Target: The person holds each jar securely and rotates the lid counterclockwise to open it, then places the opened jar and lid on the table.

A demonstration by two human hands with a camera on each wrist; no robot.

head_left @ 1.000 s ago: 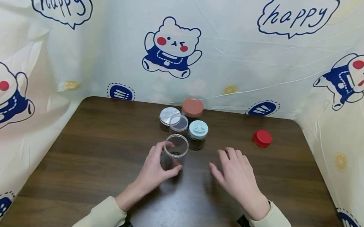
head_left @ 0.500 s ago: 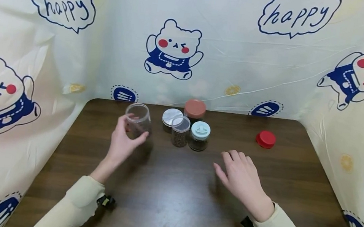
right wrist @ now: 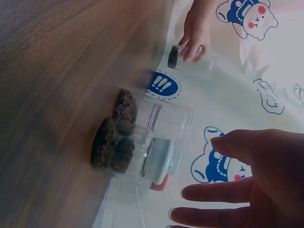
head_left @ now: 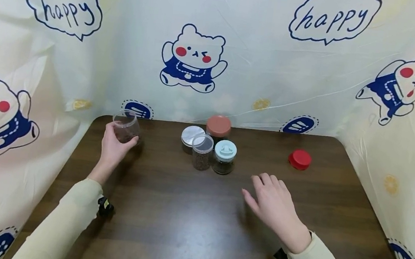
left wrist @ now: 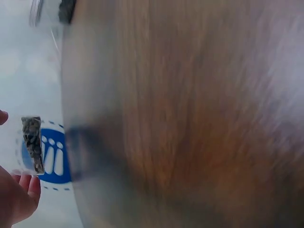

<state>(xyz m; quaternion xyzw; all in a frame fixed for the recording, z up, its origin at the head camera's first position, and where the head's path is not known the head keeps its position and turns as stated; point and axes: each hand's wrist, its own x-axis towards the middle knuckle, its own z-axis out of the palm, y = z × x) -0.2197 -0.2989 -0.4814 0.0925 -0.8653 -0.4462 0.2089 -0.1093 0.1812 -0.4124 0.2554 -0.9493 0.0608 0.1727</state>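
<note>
At the table's far left corner, my left hand (head_left: 114, 145) grips a clear jar (head_left: 128, 132) by its side, thumb and fingers around it. No lid shows on this jar. Dark, rough bits (left wrist: 32, 142) lie in its bottom in the left wrist view, which shows it apart from the tabletop. My right hand (head_left: 274, 206) is over the right half of the table with nothing in it, its fingers loosely spread. Left of that hand stands a jar with a light blue lid (head_left: 225, 150), dark bits inside (right wrist: 107, 142). A red lid (head_left: 300, 159) lies beyond the right hand.
Close around the blue-lidded jar stand a clear-topped jar (head_left: 202, 155) of dark bits, a silver-lidded jar (head_left: 192, 135) and a jar with a reddish-brown lid (head_left: 219, 125). A printed cloth (head_left: 255, 66) rises behind the brown wooden table (head_left: 178, 235) and along both sides.
My left hand has carried the clear jar from in front of the grouped jars leftward and back to the far left corner. The right hand has stayed nearly still.
</note>
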